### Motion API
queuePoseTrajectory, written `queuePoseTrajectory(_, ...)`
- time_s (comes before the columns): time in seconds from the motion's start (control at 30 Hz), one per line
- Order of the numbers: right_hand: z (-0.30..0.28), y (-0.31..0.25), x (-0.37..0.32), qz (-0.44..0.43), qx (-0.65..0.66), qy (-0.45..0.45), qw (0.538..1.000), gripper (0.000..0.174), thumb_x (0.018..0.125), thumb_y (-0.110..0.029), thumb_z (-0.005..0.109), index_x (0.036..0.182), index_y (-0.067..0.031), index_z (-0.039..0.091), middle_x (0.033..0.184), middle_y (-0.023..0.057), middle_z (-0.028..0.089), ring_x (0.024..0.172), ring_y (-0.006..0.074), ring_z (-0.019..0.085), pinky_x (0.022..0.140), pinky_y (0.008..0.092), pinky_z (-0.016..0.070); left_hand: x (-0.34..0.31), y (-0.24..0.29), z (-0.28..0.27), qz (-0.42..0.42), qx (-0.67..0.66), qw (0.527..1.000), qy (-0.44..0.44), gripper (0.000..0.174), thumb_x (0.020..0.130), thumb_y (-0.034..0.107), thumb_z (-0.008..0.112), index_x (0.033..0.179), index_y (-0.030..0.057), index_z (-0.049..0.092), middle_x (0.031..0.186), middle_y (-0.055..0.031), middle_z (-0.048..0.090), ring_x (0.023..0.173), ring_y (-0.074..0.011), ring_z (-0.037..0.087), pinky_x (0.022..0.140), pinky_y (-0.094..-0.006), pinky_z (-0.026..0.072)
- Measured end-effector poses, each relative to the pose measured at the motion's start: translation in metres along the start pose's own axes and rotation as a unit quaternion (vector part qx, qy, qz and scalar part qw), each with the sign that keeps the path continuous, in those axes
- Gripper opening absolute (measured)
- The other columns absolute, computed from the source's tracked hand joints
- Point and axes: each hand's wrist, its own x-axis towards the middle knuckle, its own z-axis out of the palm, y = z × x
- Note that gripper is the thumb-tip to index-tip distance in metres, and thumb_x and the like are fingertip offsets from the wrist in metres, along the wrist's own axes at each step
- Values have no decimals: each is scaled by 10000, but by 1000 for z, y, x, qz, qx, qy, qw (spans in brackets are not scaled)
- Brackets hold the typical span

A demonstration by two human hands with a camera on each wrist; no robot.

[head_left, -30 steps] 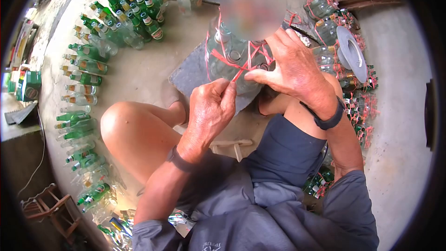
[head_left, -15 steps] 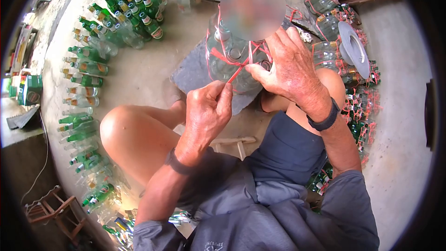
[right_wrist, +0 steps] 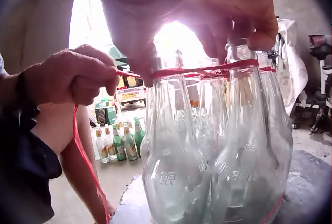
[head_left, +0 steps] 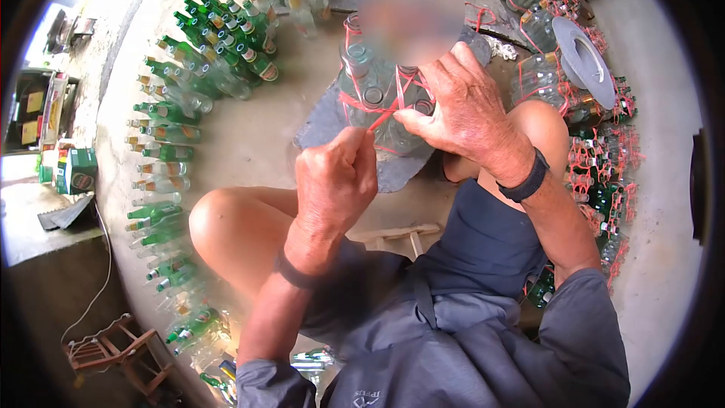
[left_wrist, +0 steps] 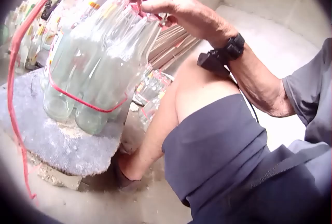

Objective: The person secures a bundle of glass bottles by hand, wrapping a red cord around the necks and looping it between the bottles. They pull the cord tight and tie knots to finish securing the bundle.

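As my left grip (head_left: 336, 177) and right grip (head_left: 464, 113) pinch thin red string (head_left: 381, 119) taut, these fragile clear glass bottles (right_wrist: 174, 172) seem best held by necks.

2 hands raised close together in front of the seated person, a taut red cord (head_left: 381, 120) between them.

The left hand (head_left: 336, 177) is balled into a fist, knuckles toward the head camera, with the cord pinched between thumb and curled forefinger. The right hand (head_left: 461, 109) sits just beyond it, palm down and wrist bent, its fingers arched downward and the tips of thumb and forefinger nipping the cord's other end. Both forearms are bare and angle up and inward from bent elbows. Each wrist wears a dark strap, and grey sleeves bunch at the elbows.
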Motion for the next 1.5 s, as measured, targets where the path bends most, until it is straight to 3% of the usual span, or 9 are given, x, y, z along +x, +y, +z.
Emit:
queuePoseTrajectory(0.23, -1, 1, -2, -5, 4, 19, 1000, 640, 711, -309, 879, 1236, -28, 645, 1109, 119, 635, 1041, 344, 588, 908, 453, 544, 39, 11, -10, 78, 66, 995, 6, 93, 923, 51, 727, 839, 40, 688, 680, -213, 627, 611, -435, 646, 541, -461, 502)
queuePoseTrajectory(0.37, -4, 0, -3, 13, 17, -22, 1000, 721, 747, -292, 884, 1352, 9, 633, 1181, 147, 638, 1059, 362, 575, 971, 455, 527, 62, 4, -8, 84, 48, 995, 11, 91, 910, 63, 735, 830, 20, 729, 705, -227, 645, 624, -439, 655, 563, -440, 518)
queuePoseTrajectory(0.43, -3, 0, -4, 12, 20, -20, 1000, 722, 748, -294, 883, 1352, 10, 632, 1179, 146, 638, 1060, 361, 575, 972, 456, 525, 72, 2, -7, 68, 52, 996, -29, 86, 955, 29, 724, 987, -21, 785, 692, -152, 659, 600, -107, 574, 585, -310, 495)
queuePoseTrajectory(0.6, -5, 1, -2, 15, 18, -23, 999, 712, 740, -264, 872, 1347, 20, 632, 1177, 144, 637, 1060, 356, 576, 963, 450, 529, 94, -4, -5, -27, 12, 995, -97, 163, 980, 92, 724, 986, -55, 794, 690, 10, 648, 657, -36, 533, 579, -280, 454)
queuePoseTrajectory(0.7, -2, 0, -2, 7, 15, 6, 1000, 595, 716, -261, 855, 1220, -38, 632, 1098, 107, 617, 1053, 330, 585, 897, 454, 531, 105, -12, -7, -83, -25, 984, -156, 159, 972, 94, 740, 985, -50, 805, 713, 3, 680, 667, -38, 553, 591, -274, 461)
queuePoseTrajectory(0.93, -5, -1, -3, 14, 19, -24, 999, 719, 717, -237, 870, 1346, 18, 634, 1174, 143, 634, 1061, 347, 580, 974, 448, 538, 101, -26, -4, -129, -39, 979, -155, 155, 962, 92, 766, 1013, -42, 827, 775, -12, 748, 700, -51, 610, 616, -270, 489)
queuePoseTrajectory(1.13, -1, -1, -6, 10, 16, -5, 1000, 740, 714, -245, 872, 1368, 4, 633, 1194, 140, 636, 1064, 346, 580, 972, 453, 538, 91, -30, 2, -157, -108, 978, -86, 138, 942, 38, 801, 1070, 2, 835, 808, -31, 773, 720, -48, 638, 628, -236, 492)
queuePoseTrajectory(1.33, -1, -2, -6, 18, 14, 7, 1000, 646, 711, -262, 868, 1263, -13, 646, 1128, 122, 632, 1067, 331, 591, 933, 450, 537, 74, -15, 3, -189, -135, 972, -22, 345, 922, 69, 794, 1232, -63, 719, 803, -122, 772, 705, -88, 657, 623, -292, 514)
queuePoseTrajectory(1.5, -8, -6, -9, 31, 8, 18, 999, 546, 705, -261, 892, 1150, -40, 664, 1111, 110, 603, 1056, 328, 590, 930, 445, 550, 69, -29, 9, -209, -139, 968, -2, 318, 954, 125, 775, 1184, -92, 738, 818, -159, 779, 738, -117, 669, 651, -306, 527)
